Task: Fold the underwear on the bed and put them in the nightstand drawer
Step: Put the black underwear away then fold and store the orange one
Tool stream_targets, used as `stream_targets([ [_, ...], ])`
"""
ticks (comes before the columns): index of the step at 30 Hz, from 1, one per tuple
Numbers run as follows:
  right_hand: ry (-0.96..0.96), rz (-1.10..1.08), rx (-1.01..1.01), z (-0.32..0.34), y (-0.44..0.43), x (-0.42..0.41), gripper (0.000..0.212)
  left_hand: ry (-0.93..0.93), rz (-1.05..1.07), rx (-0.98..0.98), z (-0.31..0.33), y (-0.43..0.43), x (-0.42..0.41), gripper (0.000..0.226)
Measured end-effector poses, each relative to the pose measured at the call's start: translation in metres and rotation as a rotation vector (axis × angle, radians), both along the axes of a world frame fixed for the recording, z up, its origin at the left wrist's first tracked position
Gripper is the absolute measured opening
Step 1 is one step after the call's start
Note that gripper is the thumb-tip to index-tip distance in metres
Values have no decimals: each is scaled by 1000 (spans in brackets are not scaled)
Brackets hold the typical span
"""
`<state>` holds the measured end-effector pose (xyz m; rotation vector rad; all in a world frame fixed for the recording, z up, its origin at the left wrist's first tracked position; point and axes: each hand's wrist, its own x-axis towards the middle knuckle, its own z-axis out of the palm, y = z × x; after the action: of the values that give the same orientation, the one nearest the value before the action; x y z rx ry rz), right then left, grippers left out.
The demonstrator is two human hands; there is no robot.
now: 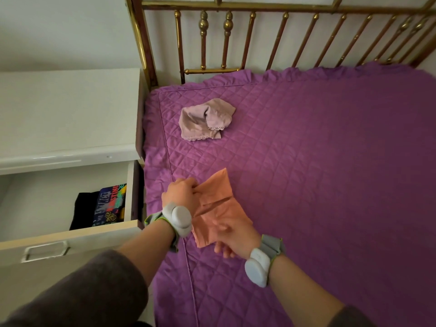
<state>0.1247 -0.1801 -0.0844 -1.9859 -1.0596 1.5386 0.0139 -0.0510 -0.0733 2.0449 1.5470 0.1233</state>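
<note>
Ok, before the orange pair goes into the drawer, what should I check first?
1. Grip on the orange underwear: left hand pinches its left edge, right hand holds the near end: ok.
2. Fold finished: layers look loose and uneven: not ok.
3. The drawer is open: ok.
4. Room inside: bare floor left of the folded clothes: ok.
5. The pink underwear folded: lies crumpled on the bed: not ok.
</note>
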Motion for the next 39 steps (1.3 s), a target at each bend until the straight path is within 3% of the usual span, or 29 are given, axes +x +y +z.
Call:
stream_targets([
  [2,-208,-66,180,-1,9,11,25,-21,-10,20,-6,-6,0,18],
  [4,-234,-203,290,-2,17,22,22,-40,-22,35,-11,-12,-2,19],
  [6,-87,-380,267,-6,25,31,25,-68,-41,43,-15,-16,-5,21],
  [9,340,-562,115,-12,32,36,30,-142,-69,56,-16,-23,-10,19],
  [13,441,-571,34,-13,33,48,46,-185,-126,90,-19,-38,-18,23],
  [18,247,-681,91,-13,29,54,27,-128,-288,126,-23,-57,-24,26],
  [23,103,-570,159,-17,12,58,29,-189,-360,164,-25,-67,-29,23],
  [26,-80,-503,196,-14,8,56,16,-88,-428,122,-28,-68,-32,28],
  [30,-346,-307,226,-17,5,48,30,63,-443,69,-32,-67,-34,33],
  [33,-454,-171,201,-18,3,47,21,88,-427,158,-32,-63,-30,29],
  [35,-521,-136,172,-18,2,47,20,104,-413,209,-34,-62,-30,37],
  [39,-567,-119,135,-12,2,47,23,125,-474,112,-42,-67,-29,60],
])
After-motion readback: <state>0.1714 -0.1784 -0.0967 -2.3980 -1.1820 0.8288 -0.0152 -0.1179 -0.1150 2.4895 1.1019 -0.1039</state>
